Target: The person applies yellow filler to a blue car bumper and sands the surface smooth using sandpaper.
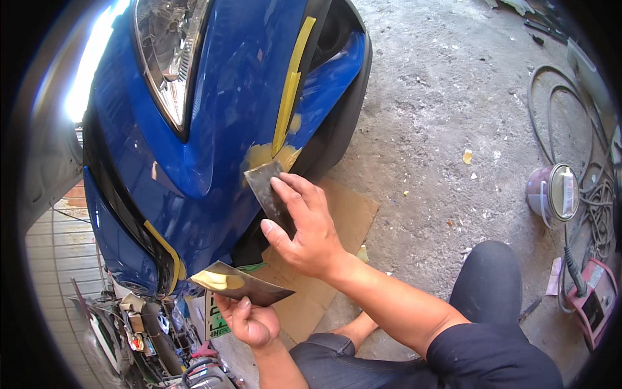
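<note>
Dark rectangular spreader (pixel 264 184) gripped by right fingers (pixel 291 197), long axis toward yellow putty patch (pixel 260 156) just above; putty-loaded grey plate (pixel 260 290) gripped by left fingers (pixel 241 314).

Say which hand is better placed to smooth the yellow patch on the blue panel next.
Right, most likely: the right hand holds a flat blade with its edge close to the yellow patch on the blue panel. The left hand sits lower, holding a plate with yellow paste.
</note>
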Available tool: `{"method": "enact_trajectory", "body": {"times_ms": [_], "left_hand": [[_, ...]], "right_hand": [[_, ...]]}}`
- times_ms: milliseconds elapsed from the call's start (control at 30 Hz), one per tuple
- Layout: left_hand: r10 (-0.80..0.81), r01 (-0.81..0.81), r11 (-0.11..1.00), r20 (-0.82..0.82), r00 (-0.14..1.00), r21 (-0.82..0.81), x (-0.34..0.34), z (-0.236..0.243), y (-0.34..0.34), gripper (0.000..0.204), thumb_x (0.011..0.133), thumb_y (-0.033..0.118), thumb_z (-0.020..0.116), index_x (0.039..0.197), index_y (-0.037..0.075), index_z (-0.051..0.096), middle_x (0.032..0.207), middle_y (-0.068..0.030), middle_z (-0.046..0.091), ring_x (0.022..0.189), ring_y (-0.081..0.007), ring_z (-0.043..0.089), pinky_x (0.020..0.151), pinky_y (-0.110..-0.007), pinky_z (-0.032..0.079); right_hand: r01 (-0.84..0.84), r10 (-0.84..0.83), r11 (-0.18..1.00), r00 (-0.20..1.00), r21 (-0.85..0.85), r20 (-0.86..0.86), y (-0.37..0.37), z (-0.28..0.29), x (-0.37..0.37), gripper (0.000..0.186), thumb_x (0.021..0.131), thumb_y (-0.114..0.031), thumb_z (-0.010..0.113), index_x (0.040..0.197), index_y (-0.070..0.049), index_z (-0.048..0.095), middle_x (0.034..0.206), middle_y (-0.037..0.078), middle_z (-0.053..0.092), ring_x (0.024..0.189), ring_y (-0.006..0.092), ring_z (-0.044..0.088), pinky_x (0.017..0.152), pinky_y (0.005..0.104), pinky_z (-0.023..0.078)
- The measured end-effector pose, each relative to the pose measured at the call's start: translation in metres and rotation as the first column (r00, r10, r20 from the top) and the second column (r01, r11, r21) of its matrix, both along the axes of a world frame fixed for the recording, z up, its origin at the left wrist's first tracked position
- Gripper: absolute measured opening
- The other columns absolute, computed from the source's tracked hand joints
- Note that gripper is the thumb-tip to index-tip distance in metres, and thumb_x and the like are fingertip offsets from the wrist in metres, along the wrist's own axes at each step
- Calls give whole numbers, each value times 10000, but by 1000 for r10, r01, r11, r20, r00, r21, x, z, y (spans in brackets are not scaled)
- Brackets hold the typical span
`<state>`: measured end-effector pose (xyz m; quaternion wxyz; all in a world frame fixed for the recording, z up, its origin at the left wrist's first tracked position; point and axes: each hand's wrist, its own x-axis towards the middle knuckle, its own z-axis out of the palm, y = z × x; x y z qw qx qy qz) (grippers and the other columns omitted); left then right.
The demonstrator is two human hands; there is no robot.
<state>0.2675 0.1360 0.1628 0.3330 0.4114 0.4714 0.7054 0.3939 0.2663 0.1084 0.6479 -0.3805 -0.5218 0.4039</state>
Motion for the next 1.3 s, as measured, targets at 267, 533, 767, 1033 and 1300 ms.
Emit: {"method": "enact_trajectory", "body": {"times_ms": [267, 533, 767, 1033, 1300], "left_hand": [[112, -111, 994, 14, 994, -16, -12, -4, 0, 602, 704, 3, 516, 1296, 107, 543, 1272, -88, 576, 1185, -263, 526, 1053, -426, 384], [92, -92, 995, -8, 996, -33, -18, -3, 3, 594, 715, 26, 516, 1303, 108, 534, 1258, -80, 576, 1149, -255, 546, 1016, -405, 418], [138, -141, 989, -50, 989, -50, -19, -4, 4, 587, 716, 41, 530, 1296, 130, 544, 1223, -70, 597, 1080, -248, 576, 946, -385, 453], [114, -115, 993, -40, 993, -24, -15, -2, 4, 567, 727, 40, 528, 1282, 149, 566, 1208, -62, 606, 1038, -247, 587, 904, -382, 469], [176, -176, 984, -28, 984, -30, -10, -4, 5, 568, 734, 34, 522, 1285, 163, 566, 1200, -66, 612, 1000, -254, 595, 872, -395, 487]], "right_hand": [[92, -90, 995, 995, 34, -30, 21, 2, -19, 568, 811, -230, 680, 1294, 5, 497, 1298, 211, 452, 1147, 386, 441, 993, 458, 376], [124, -122, 992, 991, 37, -53, 30, 4, -27, 570, 820, -227, 678, 1303, 8, 487, 1304, 215, 443, 1150, 389, 431, 994, 458, 374], [123, -122, 992, 991, 28, -47, 25, 1, -36, 586, 814, -227, 684, 1307, 12, 476, 1299, 218, 433, 1146, 394, 426, 990, 461, 376], [155, -153, 988, 987, 20, -50, 31, 2, -32, 569, 808, -227, 683, 1284, 18, 490, 1280, 221, 444, 1132, 394, 440, 979, 459, 386], [148, -148, 989, 989, 28, -25, 25, -2, -27, 557, 799, -217, 682, 1269, 22, 499, 1263, 224, 453, 1118, 395, 447, 966, 459, 396]]}}
